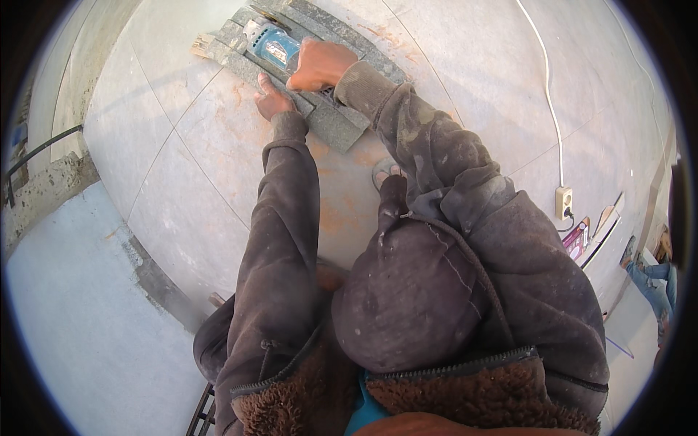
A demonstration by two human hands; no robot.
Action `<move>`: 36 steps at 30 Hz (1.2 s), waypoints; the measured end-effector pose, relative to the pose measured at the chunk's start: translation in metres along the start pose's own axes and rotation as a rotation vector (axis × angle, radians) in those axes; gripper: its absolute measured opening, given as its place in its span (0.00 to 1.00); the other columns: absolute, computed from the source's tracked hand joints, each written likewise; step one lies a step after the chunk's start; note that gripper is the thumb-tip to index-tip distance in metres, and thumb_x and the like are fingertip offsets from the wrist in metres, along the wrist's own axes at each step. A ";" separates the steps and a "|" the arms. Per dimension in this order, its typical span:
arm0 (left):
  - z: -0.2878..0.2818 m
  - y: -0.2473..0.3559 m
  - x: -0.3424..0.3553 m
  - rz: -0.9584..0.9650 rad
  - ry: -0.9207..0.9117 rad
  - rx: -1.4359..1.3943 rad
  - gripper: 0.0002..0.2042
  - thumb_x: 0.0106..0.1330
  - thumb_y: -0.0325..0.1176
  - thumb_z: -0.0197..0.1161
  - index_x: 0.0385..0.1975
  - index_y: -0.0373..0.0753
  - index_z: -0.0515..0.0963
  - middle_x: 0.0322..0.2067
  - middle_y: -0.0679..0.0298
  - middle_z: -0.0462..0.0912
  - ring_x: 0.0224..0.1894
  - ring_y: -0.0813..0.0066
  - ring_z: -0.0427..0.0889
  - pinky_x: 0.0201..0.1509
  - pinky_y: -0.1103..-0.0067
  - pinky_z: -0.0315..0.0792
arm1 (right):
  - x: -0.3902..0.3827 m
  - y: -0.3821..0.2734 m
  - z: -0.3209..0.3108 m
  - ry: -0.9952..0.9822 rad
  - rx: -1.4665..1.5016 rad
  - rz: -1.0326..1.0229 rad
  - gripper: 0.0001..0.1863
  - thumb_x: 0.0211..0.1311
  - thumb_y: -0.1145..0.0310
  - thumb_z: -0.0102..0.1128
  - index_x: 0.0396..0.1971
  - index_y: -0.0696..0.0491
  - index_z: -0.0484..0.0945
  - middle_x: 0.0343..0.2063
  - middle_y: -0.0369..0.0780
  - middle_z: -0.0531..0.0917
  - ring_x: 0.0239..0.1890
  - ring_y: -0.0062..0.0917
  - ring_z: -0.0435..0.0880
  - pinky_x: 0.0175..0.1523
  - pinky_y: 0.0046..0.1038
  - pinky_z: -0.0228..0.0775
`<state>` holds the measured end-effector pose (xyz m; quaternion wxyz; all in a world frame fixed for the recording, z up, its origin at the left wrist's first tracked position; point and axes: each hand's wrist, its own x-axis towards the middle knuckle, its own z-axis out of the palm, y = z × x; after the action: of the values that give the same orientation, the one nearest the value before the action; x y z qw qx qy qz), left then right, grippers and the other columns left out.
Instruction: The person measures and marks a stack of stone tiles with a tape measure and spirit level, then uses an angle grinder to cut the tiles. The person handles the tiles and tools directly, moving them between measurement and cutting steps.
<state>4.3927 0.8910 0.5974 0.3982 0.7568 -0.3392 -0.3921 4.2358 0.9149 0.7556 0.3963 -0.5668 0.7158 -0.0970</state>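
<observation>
The right hand (323, 64) is wrapped around the grinder (270, 45), presumably for control, over the grey planks (340, 129) on the floor (193, 163). The left hand (275, 100) touches their near side, probably steadying them (whether it pinches, I cannot tell).

Teal angle grinder (275, 49), mottled grey slabs (342, 129).

The floor tiles (149, 94) here are pale grey, ruled with thin dark joint lines and smeared orange-brown; I notice a white cable (544, 80), a cream socket (563, 202) and a purple box (576, 241). The jacket (273, 218) is dusty brown-grey, its right sleeve (443, 149) blotched tan, its fleece lining (465, 391) rusty brown; the jeans (649, 289) over there are faded blue.
</observation>
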 end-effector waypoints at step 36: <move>0.000 0.000 -0.003 0.020 0.015 0.036 0.43 0.70 0.64 0.53 0.53 0.15 0.70 0.51 0.32 0.78 0.55 0.41 0.78 0.60 0.61 0.71 | -0.011 0.006 0.001 0.000 -0.009 0.020 0.32 0.46 0.59 0.63 0.50 0.64 0.75 0.45 0.54 0.85 0.50 0.45 0.86 0.54 0.38 0.78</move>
<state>4.3912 0.8932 0.5980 0.3908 0.7634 -0.3508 -0.3762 4.2326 0.9268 0.7562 0.3949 -0.5612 0.7219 -0.0897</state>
